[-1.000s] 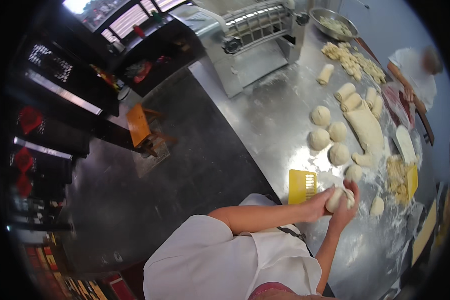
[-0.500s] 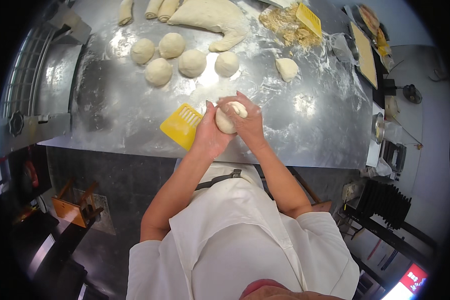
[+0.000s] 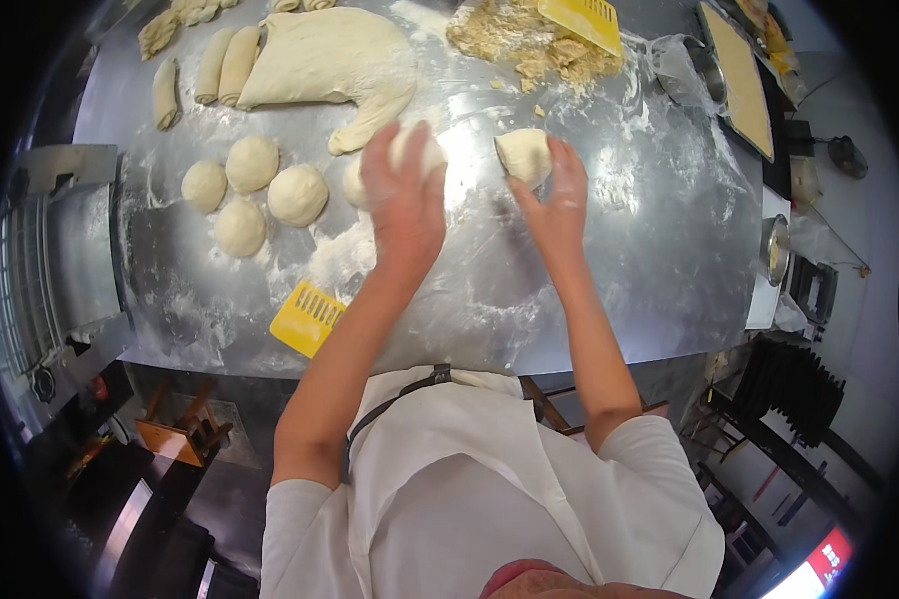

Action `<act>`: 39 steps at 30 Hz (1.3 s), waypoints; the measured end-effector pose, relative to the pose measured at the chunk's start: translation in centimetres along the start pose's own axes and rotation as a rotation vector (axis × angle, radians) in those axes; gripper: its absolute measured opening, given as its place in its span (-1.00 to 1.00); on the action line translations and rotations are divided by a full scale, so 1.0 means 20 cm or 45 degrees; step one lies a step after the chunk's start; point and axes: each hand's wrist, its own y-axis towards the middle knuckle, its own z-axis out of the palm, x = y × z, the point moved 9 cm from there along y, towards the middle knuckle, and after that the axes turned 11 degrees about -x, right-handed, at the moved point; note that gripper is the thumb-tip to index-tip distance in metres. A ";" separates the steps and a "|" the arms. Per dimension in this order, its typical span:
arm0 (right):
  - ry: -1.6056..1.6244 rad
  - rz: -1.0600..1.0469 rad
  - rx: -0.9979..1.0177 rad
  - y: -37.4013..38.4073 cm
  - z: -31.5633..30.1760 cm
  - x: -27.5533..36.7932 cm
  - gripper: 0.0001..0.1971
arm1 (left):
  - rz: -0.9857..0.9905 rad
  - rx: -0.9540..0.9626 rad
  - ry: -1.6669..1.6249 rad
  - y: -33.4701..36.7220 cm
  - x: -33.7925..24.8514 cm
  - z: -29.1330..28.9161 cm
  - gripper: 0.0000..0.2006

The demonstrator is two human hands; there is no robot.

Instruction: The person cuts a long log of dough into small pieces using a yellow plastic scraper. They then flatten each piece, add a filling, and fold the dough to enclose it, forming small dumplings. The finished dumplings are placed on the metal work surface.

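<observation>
Now we've split our hands apart: left hand (image 3: 402, 205) spread flat on one pale round dough ball (image 3: 415, 152), right hand (image 3: 557, 200) pinching a fresh pale dough lump (image 3: 524, 155) on the floured steel surface (image 3: 589, 290).

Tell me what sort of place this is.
Most likely a commercial bakery or pastry kitchen: a floured steel worktable carries rounded dough balls and a large dough sheet, and yellow scrapers lie on it.
</observation>
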 end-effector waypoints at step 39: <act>1.646 1.151 0.233 0.76 1.13 0.46 -0.91 | -2.062 -0.139 -1.987 -1.01 0.63 -0.42 -0.64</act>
